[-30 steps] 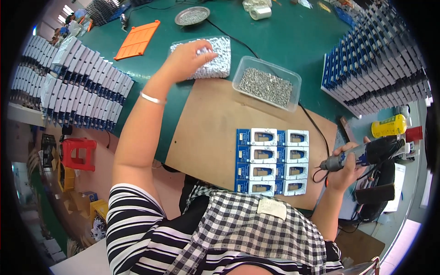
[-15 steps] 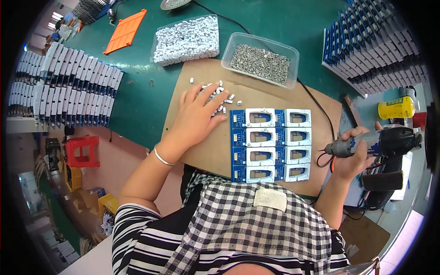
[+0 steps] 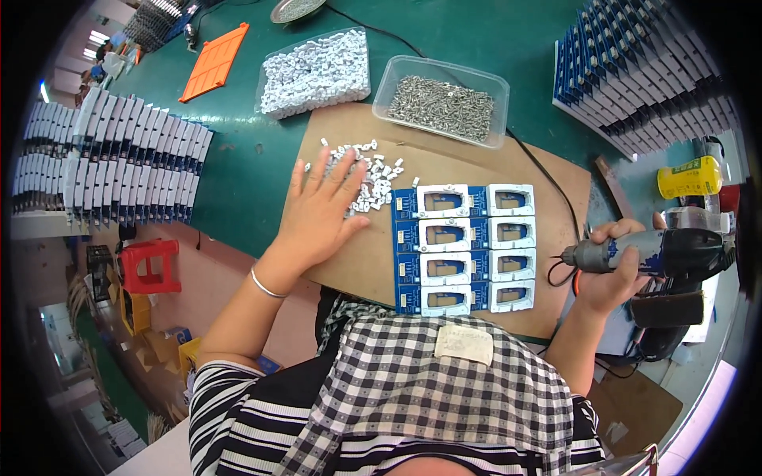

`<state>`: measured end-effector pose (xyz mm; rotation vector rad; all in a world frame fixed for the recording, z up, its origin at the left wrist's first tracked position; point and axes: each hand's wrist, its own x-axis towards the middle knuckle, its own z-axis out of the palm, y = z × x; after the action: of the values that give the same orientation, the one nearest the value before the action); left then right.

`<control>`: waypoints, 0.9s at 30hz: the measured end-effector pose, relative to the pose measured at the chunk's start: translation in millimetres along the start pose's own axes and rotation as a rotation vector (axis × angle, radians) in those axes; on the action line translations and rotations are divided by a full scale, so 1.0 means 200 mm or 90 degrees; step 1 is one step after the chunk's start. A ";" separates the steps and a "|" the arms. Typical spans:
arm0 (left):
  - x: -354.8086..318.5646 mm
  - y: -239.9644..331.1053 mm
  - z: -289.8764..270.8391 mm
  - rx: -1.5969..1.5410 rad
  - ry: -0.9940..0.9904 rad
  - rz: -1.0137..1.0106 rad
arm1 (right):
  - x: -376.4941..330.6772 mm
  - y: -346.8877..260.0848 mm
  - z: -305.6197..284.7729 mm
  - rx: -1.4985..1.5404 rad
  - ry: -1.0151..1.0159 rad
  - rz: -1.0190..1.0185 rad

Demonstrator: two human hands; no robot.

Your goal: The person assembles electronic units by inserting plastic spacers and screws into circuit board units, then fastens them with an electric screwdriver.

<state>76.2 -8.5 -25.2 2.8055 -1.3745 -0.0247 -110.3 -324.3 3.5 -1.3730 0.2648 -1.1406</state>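
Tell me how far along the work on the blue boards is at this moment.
Done: eight blue boards with white frames lie in a block on the cardboard sheet, and loose white clips are spread beside them. In hand: the left hand rests flat on those clips; the right hand holds an electric screwdriver off to the side. Left: whether any clips or screws from the tray are fitted cannot be told.

One head-worn fisheye view looks steeply down from above onto the brown cardboard work mat [image 3: 444, 159], near the person's chest.
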 end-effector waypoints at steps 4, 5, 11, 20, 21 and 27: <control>0.10 -0.04 -0.01 0.030 0.131 -0.001 | 0.00 0.00 0.00 0.007 0.008 0.003; 0.15 -0.02 -0.02 0.030 0.131 0.001 | 0.00 0.00 0.00 0.005 0.010 0.005; 0.44 0.00 0.07 -0.111 0.249 0.108 | -0.01 0.00 0.02 -0.004 0.015 -0.008; 0.46 -0.02 0.05 -0.022 0.320 0.127 | -0.01 0.01 0.03 0.005 0.028 -0.005; 0.44 -0.03 0.00 -0.019 0.318 0.124 | -0.01 0.01 0.03 0.005 0.029 -0.001; 0.10 -0.14 -0.11 -0.512 0.299 -0.223 | -0.03 0.02 -0.06 0.028 0.068 0.024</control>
<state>111.5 -6.7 -3.5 2.1286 -0.5694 0.0606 -120.1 -329.1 -6.0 -1.2656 0.3393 -1.1832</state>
